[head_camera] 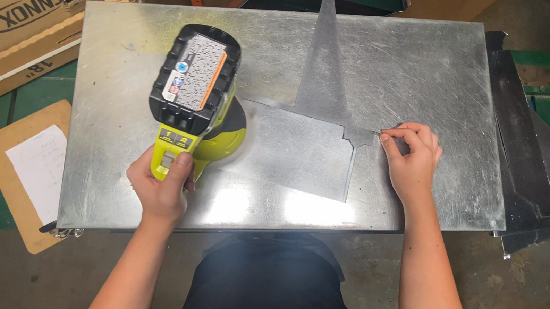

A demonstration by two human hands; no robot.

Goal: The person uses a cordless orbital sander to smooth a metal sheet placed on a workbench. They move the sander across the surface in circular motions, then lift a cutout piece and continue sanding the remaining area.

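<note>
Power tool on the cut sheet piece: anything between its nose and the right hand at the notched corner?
Nothing visible. The left hand grips the yellow-green power tool at the left end of the cut sheet piece. The right hand pinches its notched right corner. Only bare metal lies between them on the large sheet.

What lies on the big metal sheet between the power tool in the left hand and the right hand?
In the head view, a smaller flat sheet-metal piece spans the stretch between the power tool and the right hand, lying on the big metal sheet.
</note>
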